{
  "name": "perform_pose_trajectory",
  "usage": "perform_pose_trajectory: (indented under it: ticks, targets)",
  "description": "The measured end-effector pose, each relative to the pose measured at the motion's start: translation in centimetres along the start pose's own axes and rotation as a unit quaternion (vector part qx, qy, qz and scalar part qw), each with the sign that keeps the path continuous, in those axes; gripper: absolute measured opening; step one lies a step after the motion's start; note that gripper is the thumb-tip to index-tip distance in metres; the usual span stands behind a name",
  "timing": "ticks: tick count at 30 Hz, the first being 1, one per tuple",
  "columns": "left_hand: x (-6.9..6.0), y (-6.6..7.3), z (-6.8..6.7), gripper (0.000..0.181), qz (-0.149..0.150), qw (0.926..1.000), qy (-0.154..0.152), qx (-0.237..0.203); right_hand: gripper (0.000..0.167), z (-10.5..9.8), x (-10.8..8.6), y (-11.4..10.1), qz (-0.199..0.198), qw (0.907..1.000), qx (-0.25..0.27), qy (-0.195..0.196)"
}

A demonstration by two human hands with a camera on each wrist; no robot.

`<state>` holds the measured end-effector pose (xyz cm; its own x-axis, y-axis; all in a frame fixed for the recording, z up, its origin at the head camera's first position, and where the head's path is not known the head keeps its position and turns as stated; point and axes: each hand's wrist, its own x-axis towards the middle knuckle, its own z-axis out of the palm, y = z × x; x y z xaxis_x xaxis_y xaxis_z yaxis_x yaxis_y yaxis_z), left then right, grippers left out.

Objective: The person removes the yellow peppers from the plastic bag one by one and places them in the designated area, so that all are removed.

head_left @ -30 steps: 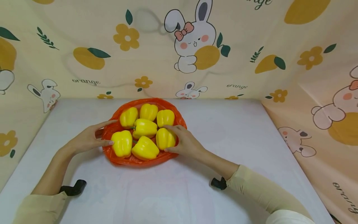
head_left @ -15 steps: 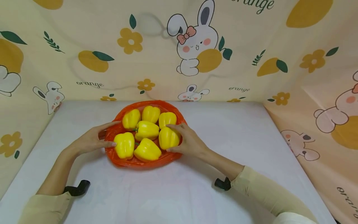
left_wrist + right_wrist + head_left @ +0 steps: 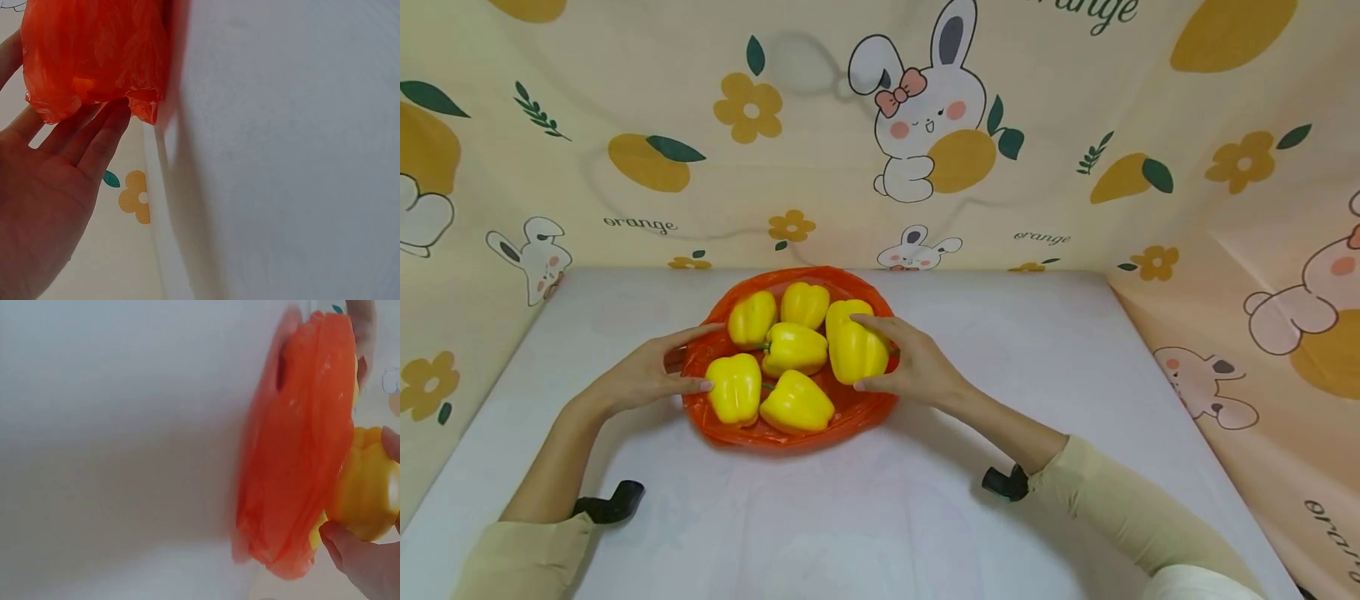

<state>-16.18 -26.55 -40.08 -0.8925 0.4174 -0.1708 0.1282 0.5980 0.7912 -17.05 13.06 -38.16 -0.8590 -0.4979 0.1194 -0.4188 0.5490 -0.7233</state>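
A red plastic bag (image 3: 842, 427), its mouth spread wide, lies on the table with several yellow bell peppers (image 3: 795, 348) inside. At its right side my right hand (image 3: 921, 362) grips one yellow bell pepper (image 3: 859, 354) between thumb and fingers. In the right wrist view that bell pepper (image 3: 365, 487) stands out past the bag's rim. On the opposite side my left hand (image 3: 643, 375) holds the bag's edge, thumb tip near the front-left bell pepper (image 3: 733, 390). The left wrist view shows several fingers against the outside of the bag (image 3: 94, 56).
The white table (image 3: 850, 525) extends in front and to the right of the bag. A patterned cloth (image 3: 820, 167) with rabbits and oranges hangs behind and along the sides. Black wrist-worn pieces (image 3: 613, 502) stick out at both forearms.
My right hand has lifted the bell pepper and moved it slightly up and to the right, so it now overlaps the one behind. My left hand stays at the bag's edge.
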Motion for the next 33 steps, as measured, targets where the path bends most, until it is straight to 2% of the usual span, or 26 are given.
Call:
perform_pose_trajectory:
  ticks: [9, 17, 25, 33]
  targets:
    - [0.1, 0.1, 0.0, 0.082, 0.003, 0.9999, -0.003, -0.009, 0.083, -2.1, 0.8, 0.6, 0.025, 0.9995, 0.019, 0.0]
    - [0.1, 0.0, 0.0, 0.081, 0.006, 1.0, 0.0, -0.003, 0.084, -4.0, 1.2, 2.4, 0.038, 0.9981, 0.047, 0.012]
    - [-0.1, 0.0, 0.1, 0.08, -0.004, 1.0, -0.001, -0.001, 0.083, -5.6, 1.7, 4.3, 0.045, 0.9973, 0.048, 0.03]
    - [-0.1, 0.1, 0.0, 0.08, -0.003, 1.0, -0.003, 0.002, 0.086, -6.8, 2.4, 5.9, 0.076, 0.9955, 0.042, 0.036]
